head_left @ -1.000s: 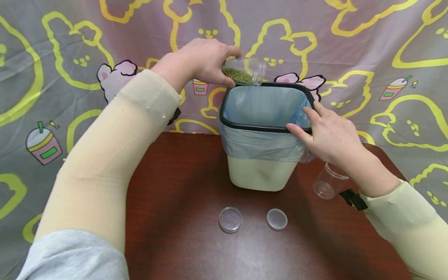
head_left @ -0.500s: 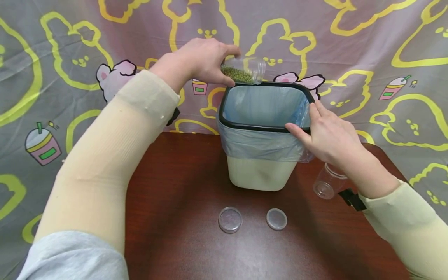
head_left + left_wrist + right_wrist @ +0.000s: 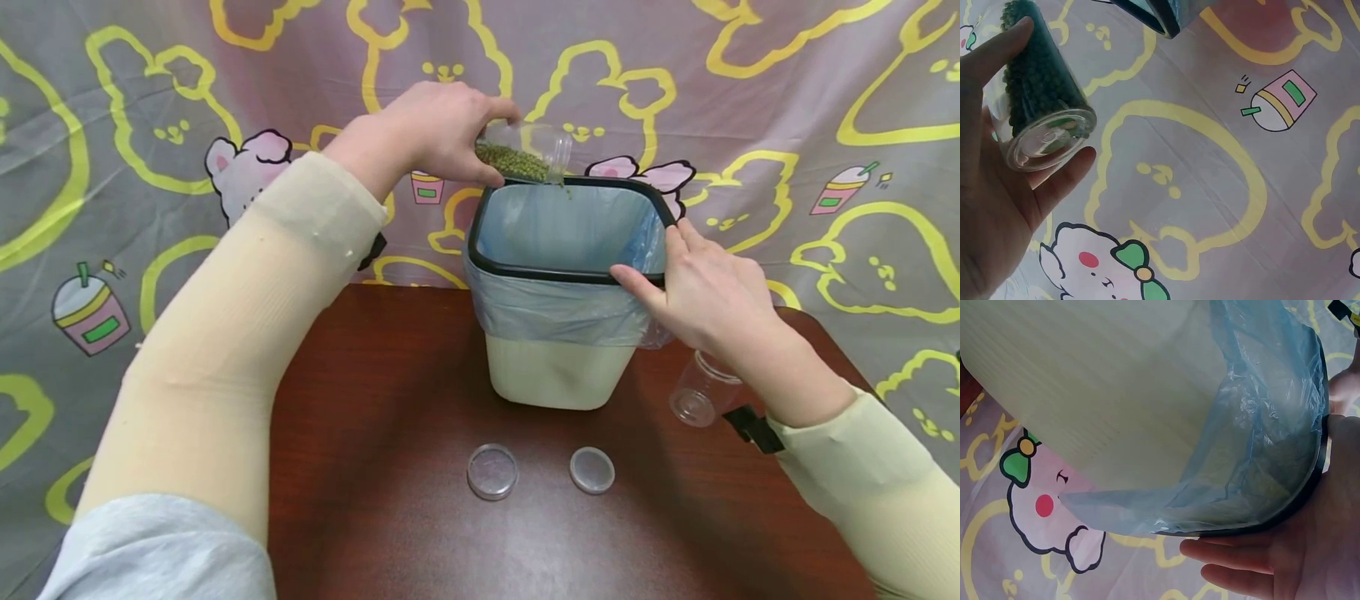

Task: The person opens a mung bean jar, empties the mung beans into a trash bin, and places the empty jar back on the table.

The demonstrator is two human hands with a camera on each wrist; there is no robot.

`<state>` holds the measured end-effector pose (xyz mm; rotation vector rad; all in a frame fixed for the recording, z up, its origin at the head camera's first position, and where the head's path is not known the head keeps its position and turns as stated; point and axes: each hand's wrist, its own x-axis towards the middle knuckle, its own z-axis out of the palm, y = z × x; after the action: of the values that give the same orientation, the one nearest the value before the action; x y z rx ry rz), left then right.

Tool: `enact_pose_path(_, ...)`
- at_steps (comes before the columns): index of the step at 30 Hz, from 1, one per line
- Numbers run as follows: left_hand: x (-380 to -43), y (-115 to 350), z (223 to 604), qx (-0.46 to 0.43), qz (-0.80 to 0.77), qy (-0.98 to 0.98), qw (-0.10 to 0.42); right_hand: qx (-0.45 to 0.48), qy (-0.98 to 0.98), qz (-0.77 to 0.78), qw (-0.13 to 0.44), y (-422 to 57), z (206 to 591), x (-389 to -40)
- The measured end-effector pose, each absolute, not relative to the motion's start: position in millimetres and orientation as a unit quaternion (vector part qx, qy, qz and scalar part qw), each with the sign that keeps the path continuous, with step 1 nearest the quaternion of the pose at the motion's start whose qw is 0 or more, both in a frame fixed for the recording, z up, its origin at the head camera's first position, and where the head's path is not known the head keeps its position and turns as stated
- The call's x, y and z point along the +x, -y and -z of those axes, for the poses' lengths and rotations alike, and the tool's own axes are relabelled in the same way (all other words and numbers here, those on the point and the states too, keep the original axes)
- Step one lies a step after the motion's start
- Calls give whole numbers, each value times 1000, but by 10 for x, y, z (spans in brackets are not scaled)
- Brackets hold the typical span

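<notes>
My left hand [image 3: 442, 133] grips a clear plastic jar [image 3: 553, 150] partly filled with small green beans [image 3: 517, 163]. The jar lies nearly level, its mouth over the back left rim of a bin, and a few beans drop from the mouth. In the left wrist view the jar's round base [image 3: 1050, 140] faces the camera, with thumb and fingers around its side. The cream bin [image 3: 562, 371] has a black rim and a blue plastic liner [image 3: 555, 304]. My right hand [image 3: 712, 287] rests on the rim's right corner, fingers fairly straight in the right wrist view.
Two round clear lids, a left one [image 3: 492, 472] and a smaller right one [image 3: 592, 471], lie on the dark wooden table [image 3: 375, 417] before the bin. A clear cup-like jar [image 3: 697, 400] stands near my right wrist. A patterned cloth [image 3: 300, 75] hangs behind.
Beans have slid toward the jar's mouth, and a few now fall out toward the bin. My right fingers shifted slightly on the rim; the bin and lids stay in place.
</notes>
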<state>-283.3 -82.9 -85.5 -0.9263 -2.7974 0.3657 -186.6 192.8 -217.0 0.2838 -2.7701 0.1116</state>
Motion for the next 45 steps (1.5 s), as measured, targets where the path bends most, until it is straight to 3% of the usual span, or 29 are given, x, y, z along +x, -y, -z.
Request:
enact_pose_path(24, -2839, 845, 879, -306, -119, 940, 88, 134, 964, 22, 229, -2018, 2132, -1912)
enact_pose_path(32, -2849, 854, 898, -306, -116, 942, 80, 186, 957, 54, 218, -2133, 2104, -1962)
enact_pose_path(45, -2841, 810, 846, -315, -96, 940, 94, 194, 951, 55, 234, -2133, 2146, -1973)
